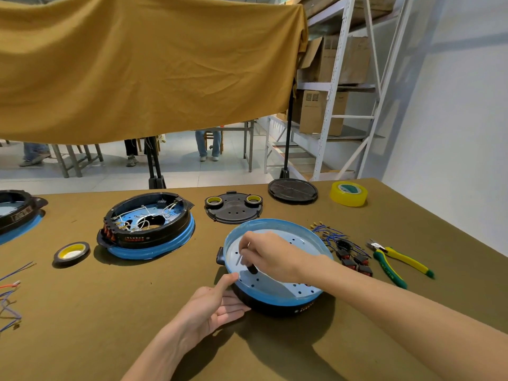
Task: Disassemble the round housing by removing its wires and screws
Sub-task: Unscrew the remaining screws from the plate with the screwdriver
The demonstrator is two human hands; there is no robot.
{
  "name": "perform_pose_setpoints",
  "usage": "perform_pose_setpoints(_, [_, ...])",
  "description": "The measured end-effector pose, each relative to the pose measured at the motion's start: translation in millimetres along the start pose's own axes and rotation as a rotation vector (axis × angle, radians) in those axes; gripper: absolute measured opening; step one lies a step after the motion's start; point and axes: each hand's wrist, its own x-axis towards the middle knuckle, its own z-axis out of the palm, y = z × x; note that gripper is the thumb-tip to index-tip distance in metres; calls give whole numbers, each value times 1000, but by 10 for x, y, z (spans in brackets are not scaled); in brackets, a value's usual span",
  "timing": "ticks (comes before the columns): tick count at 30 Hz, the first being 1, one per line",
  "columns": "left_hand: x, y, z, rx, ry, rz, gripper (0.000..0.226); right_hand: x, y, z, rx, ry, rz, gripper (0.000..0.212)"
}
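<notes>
A round black housing (277, 301) with a blue rim and a pale perforated inner plate sits tilted at the table's middle. My right hand (268, 255) reaches inside it and grips a small screwdriver (248, 266) with a black handle and thin metal shaft, tip toward the plate. My left hand (214, 303) holds the housing's near-left side, thumb up on the blue rim, fingers flat under its black wall. A second housing (148, 229), full of white wires, lies to the left.
Blue wires and red-black switches (349, 251) lie right of the housing, beside yellow-green pliers (398, 261). A black cover plate (233, 207) with two tape rolls, a round black lid (292, 190), yellow tape (348, 193), black tape (72, 253), and loose wires (11, 295) surround it.
</notes>
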Motion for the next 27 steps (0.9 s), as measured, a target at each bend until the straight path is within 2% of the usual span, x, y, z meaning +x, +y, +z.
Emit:
perform_pose_setpoints(6, [3, 21, -13, -75, -8, 13, 74, -275, 164, 46, 110, 338, -16, 7])
perform_pose_setpoints(12, [-13, 40, -27, -120, -43, -6, 85, -692, 550, -114, 244, 715, 147, 11])
perform_pose_setpoints(15, [-20, 33, 26, -169, -55, 3, 82, -877, 765, -120, 215, 780, 211, 15])
perform_pose_setpoints(21, [-4, -14, 164, -159, -68, 52, 69, -1172, 1104, -14, 131, 776, 253, 24])
perform_pose_setpoints(25, [3, -36, 138, -202, -49, 84, 58, -1276, 1188, -6, 60, 879, 215, 18])
perform_pose_setpoints(27, [-1, -27, 119, -241, -18, 97, 54, -1328, 1277, 3, 53, 865, 261, 18])
